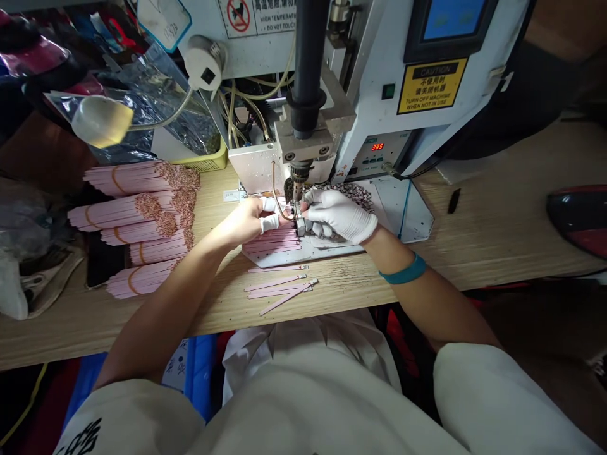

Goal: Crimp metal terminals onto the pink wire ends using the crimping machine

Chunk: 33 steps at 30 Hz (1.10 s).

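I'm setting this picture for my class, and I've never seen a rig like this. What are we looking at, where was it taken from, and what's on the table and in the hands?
The camera is worn on the person's head and looks down. The left hand is bare, with white finger covers; the right hand wears a white glove. Both work beneath the head of a bench machine, whose red display reads 385. Under them, pink strips lie on a metal plate. Bundles of pink strips, tied with orange bands, are stacked on the wooden table, and loose strips lie nearer its front edge. Exactly what each hand grips is too small to tell.
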{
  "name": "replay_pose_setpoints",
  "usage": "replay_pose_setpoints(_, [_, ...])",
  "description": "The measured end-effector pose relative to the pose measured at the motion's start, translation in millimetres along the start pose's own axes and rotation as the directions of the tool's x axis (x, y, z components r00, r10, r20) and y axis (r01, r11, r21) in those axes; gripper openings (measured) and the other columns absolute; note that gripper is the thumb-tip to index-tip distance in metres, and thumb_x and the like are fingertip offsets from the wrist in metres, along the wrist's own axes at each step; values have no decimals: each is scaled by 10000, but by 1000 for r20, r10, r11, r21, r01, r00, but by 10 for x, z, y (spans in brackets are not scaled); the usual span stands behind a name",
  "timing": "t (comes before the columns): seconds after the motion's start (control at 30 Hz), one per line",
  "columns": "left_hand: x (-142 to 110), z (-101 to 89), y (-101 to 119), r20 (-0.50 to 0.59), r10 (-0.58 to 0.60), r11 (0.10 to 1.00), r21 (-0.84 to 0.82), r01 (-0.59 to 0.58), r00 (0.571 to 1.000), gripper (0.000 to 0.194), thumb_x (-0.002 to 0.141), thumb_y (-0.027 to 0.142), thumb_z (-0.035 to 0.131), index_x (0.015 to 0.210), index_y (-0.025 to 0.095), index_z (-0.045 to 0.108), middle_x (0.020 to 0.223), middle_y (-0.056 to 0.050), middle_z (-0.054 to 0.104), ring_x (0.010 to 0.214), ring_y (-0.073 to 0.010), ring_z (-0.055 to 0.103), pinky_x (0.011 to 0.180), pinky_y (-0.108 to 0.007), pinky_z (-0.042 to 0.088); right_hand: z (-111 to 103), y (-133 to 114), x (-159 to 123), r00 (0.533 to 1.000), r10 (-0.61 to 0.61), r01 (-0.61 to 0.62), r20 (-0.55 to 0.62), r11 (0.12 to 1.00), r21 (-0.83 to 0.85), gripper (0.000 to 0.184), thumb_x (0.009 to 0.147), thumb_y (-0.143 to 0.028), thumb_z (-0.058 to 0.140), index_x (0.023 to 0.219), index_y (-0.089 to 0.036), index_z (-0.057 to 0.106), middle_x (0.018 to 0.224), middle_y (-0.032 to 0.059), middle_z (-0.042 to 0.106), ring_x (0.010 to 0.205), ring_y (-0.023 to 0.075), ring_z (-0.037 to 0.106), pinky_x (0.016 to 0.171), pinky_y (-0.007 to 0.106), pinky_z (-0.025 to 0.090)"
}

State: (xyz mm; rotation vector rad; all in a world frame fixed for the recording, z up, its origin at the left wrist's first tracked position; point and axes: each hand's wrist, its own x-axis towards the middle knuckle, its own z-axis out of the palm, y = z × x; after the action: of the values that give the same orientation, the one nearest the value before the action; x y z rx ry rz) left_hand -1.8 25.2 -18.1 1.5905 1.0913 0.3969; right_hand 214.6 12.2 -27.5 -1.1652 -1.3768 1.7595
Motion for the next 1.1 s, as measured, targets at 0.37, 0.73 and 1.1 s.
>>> replay_pose_setpoints(0.37, [27,57,15,-31,-12,996,92,15,999,137,691,244,576,737,126,630,671,13,557,582,-99,448,545,-217,324,24,30,48,998,-27,32,-55,995,93,182,723,-44,631,776,-171,512,545,-52,517,363,50,468,263,131,310])
replay_pose_setpoints(0.73, [28,59,96,-85,1,986,163,13,996,125,656,276,584,647,152,572,615,16,532,631,-133,486,572,-236,377,29,14,45,998,-3,11,-57,992,130,196,721,-12,594,784,-174,501,601,-36,527,367,50,474,258,145,302])
replay_pose_setpoints(1.1, [23,77,155,-117,-20,985,169,39,993,128,640,268,575,659,142,579,671,-2,567,631,-132,478,546,-239,352,12,43,53,999,-12,17,-44,993,115,189,739,-38,616,794,-174,496,570,-46,500,370,54,471,270,151,310])
